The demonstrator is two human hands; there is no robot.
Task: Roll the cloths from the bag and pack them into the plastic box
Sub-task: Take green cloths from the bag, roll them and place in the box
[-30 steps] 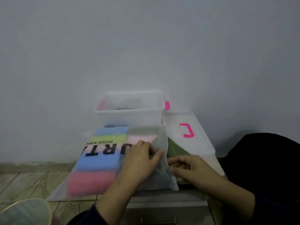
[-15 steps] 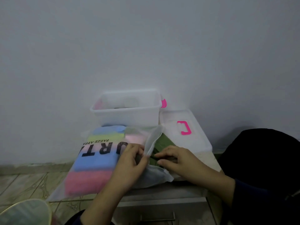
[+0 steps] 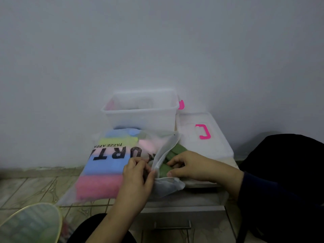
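Observation:
A frosted plastic bag [image 3: 105, 165] with black lettering lies on a low cabinet top and holds several folded cloths in blue, yellow, pale pink and bright pink. My left hand [image 3: 138, 174] pinches the bag's open right edge and holds it up. My right hand [image 3: 191, 165] reaches into that opening, its fingers closed on a green cloth [image 3: 173, 151] that sticks out of the bag. Behind the bag stands the clear plastic box [image 3: 140, 111], open, with pink latches; something dark lies inside it, too blurred to name.
The box's clear lid [image 3: 210, 142] with a pink handle lies flat right of the box. The wall rises directly behind. A dark garment or bag [image 3: 284, 163] sits at the right. A round mesh object [image 3: 29, 225] shows at lower left over the tiled floor.
The bag's right edge has been lifted open. My right hand moved from outside the bag into the opening and onto the green cloth, which now shows more.

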